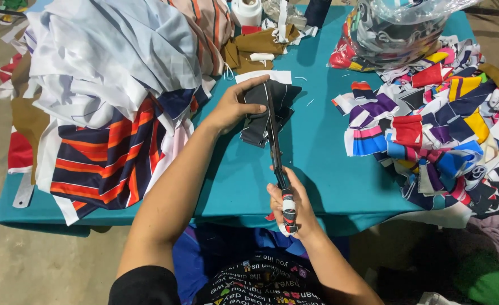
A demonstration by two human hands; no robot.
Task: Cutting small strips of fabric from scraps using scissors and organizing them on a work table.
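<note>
The worktop was teal. The folded cloth was black with thin white lines. The scissors had dark blades, and their handles were wrapped in red and white tape. The fabric pile was mostly pale blue and white, with a navy piece striped in orange. The heap of scraps mixed red, purple, yellow, blue, black and white. Brown cloth lay beyond.
</note>
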